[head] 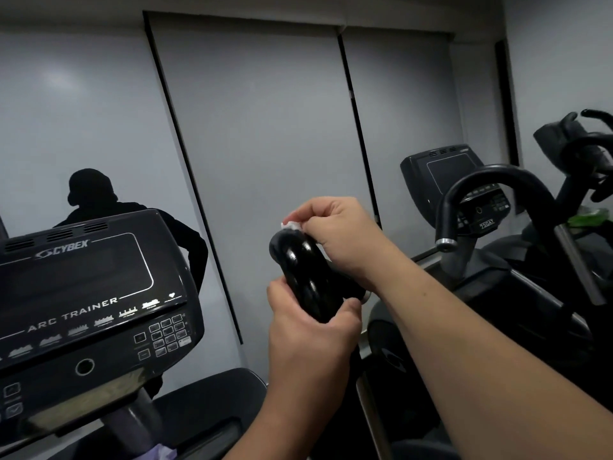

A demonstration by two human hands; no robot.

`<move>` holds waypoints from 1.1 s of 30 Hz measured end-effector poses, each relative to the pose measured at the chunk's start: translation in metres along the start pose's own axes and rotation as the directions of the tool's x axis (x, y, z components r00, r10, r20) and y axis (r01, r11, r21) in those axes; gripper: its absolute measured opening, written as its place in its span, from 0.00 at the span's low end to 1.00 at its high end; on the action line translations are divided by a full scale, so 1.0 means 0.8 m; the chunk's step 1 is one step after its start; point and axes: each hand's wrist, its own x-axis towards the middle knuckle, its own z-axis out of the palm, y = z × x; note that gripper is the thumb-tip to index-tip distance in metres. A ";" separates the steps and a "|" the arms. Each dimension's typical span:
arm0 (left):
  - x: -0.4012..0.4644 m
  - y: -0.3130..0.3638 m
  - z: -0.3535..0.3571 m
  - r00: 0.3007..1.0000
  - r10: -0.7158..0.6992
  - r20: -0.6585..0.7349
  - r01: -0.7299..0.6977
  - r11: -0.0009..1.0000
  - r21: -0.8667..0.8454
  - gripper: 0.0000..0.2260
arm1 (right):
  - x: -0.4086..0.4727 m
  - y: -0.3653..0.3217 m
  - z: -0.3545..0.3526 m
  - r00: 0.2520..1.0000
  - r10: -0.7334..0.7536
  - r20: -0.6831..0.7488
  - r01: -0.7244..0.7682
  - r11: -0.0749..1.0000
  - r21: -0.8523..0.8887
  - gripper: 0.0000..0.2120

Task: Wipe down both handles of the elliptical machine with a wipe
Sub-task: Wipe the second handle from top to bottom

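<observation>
The glossy black handle (306, 277) is being gripped low down by the left hand (308, 340), fingers and thumb curled round its shaft, right in the middle of the view. Up top, a small white wipe (292, 225) is being pinched by the right hand (335, 234) and pressed against the rounded tip of that handle. Only a scrap of the wipe is being shown past the fingertips. To the left, the dark console (89, 293) marked CYBEX and ARC TRAINER is being kept well apart from both hands. Over on the right, a second machine (464, 194) with a curved black bar is being framed against grey window blinds (258, 127).
</observation>
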 end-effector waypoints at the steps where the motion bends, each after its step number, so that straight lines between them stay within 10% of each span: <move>1: 0.000 0.000 0.000 1.000 0.003 0.002 -0.003 1.000 -0.002 0.19 | 0.000 -0.002 0.001 1.000 -0.020 0.014 0.020 0.999 -0.025 0.12; 20: 0.002 -0.004 0.002 0.998 0.056 -0.027 -0.056 0.998 -0.010 0.17 | 0.012 0.033 0.010 0.998 -0.058 -0.030 0.065 0.923 0.380 0.04; 33: 0.002 -0.007 0.004 0.996 0.091 -0.009 -0.091 0.995 -0.034 0.16 | 0.017 0.064 0.009 0.995 0.003 -0.102 0.009 0.992 0.125 0.03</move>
